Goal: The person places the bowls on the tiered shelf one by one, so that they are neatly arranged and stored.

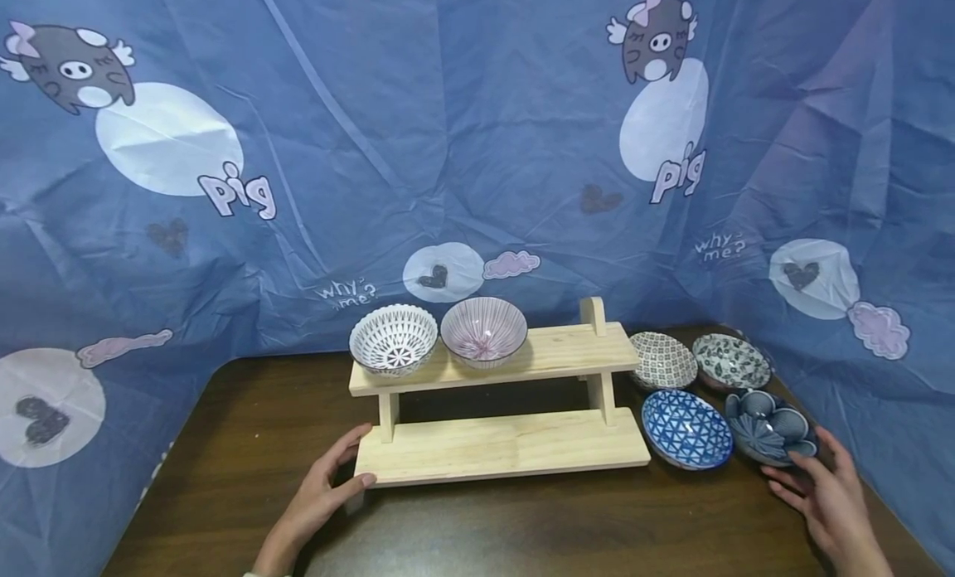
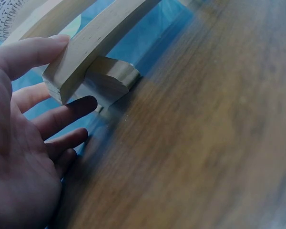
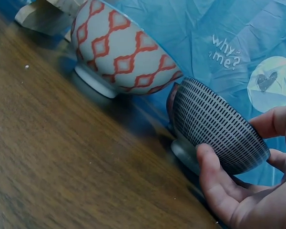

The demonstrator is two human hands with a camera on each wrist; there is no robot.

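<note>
Your right hand [image 1: 831,498] grips the dark blue bowl [image 1: 768,428] (outside, rows of dark dashes) on the table [image 1: 522,531]. Your left hand [image 1: 317,490] holds the wooden rack [image 1: 507,446] by its lower left end. A blue-and-white bowl [image 1: 686,429] sits beside the dark one; behind are a checked bowl [image 1: 662,361] and a leafy bowl [image 1: 731,361]. Up on the rack, a black-and-white bowl [image 1: 394,340] neighbours a purple-striped bowl [image 1: 483,332].

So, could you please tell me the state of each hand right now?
Left hand: holding one end of the wooden stand.
Right hand: holding the grey-blue bowl.
</note>
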